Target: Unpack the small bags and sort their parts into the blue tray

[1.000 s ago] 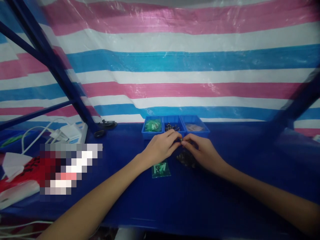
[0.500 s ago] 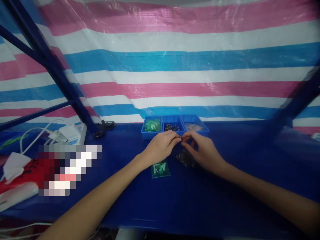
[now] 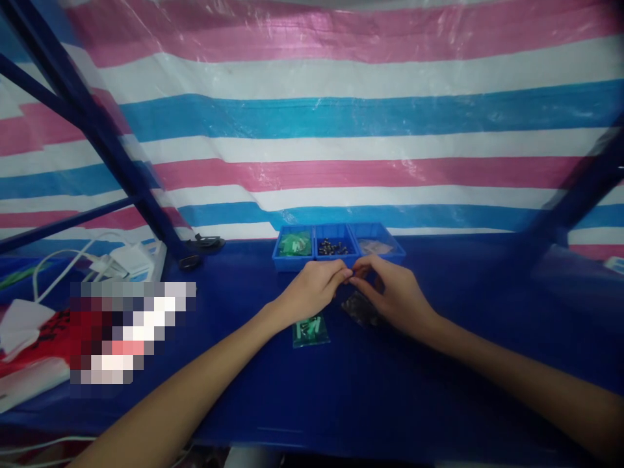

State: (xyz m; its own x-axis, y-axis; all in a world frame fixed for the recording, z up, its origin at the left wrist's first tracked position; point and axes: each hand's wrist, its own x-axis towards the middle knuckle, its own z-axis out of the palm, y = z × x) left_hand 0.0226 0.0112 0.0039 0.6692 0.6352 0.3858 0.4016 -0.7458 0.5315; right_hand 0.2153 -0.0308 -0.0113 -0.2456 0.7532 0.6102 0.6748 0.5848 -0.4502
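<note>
My left hand and my right hand meet at their fingertips above the table, both closed in a pinch. Whatever sits between the fingers is too small and covered to name. Under my right hand lies a clear bag with dark contents, partly hidden by the fingers. A green packet with white pieces rests below my left hand. Just beyond the hands stands a blue three-part tray. It holds green packets on the left, small dark metallic parts in the middle and clear bags on the right.
Blue table with a blue frame post at the left. White cables and a power strip lie on the left beside a red bag. Black objects sit near the back edge. A striped sheet hangs behind.
The whole view has shifted slightly. My fingertips stay together at about the same place, with only a small movement of the fingers.
</note>
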